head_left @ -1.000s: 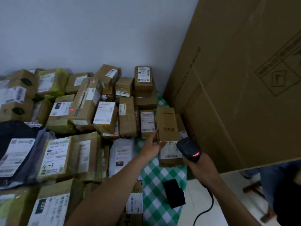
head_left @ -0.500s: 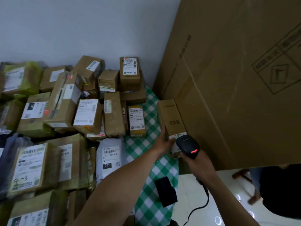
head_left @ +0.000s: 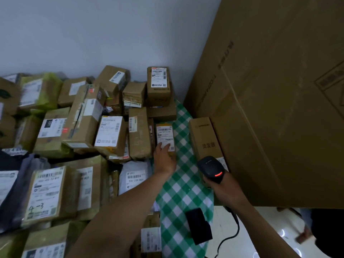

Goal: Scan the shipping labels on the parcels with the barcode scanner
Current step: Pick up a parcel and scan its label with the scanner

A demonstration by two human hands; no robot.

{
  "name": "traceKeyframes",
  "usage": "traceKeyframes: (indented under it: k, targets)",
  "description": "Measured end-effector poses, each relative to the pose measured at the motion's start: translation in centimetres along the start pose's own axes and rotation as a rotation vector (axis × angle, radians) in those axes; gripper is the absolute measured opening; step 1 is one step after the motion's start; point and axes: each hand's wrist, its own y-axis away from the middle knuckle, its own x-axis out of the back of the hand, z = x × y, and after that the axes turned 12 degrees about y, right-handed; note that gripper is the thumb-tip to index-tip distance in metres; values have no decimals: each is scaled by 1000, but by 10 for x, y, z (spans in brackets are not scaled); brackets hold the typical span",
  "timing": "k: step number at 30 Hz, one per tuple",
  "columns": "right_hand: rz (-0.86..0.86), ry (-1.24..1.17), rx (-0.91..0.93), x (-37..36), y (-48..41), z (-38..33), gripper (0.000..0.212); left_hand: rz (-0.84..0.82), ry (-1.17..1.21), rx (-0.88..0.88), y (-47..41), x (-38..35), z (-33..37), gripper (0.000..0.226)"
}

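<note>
since half a second ago the left hand [head_left: 164,158] has left the tall brown box [head_left: 203,138] and crossed leftward to a small parcel [head_left: 164,125]; the right hand [head_left: 225,190] has stayed near the box with the barcode scanner [head_left: 211,167].

the left hand is open, its fingers [head_left: 165,146] stretched forward and lying on the near part of the parcel's white shipping label [head_left: 164,135]. the small parcel lies flat on the green checked cloth [head_left: 182,192], at the right side of a crowded pile of parcels [head_left: 83,127] that fills the left of the cloth up to the wall.

the right hand is curled round the handle of the scanner. the scanner is black with a red light glowing on its back, and its head sits in front of the near end of the tall brown box. a black cable [head_left: 233,231] hangs from the handle past the cloth's right edge.

the tall brown box lies at the right edge of the cloth, touching a very large cardboard carton [head_left: 270,108] that leans over it. a black flat object [head_left: 199,226] lies near the cloth's near right corner. a white mailer bag [head_left: 135,175] lies just left of the left forearm.
</note>
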Motion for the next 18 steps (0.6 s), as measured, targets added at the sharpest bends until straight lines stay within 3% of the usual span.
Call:
traceKeyframes:
  k: [6,10,15,18]
  targets:
    - [-1,26,21,-3,-2,0,12,15,-24,101,-16,-12,0,69]
    - [3,4,6,-2,-2,0,12,-8,-28,29,-15,-24,-13,69]
    - [9,-9,15,-3,1,1,17,167,476,239,-24,-33,2,78]
    - [-17,-27,-1,-2,3,3,16,111,596,323,-36,-35,3,83]
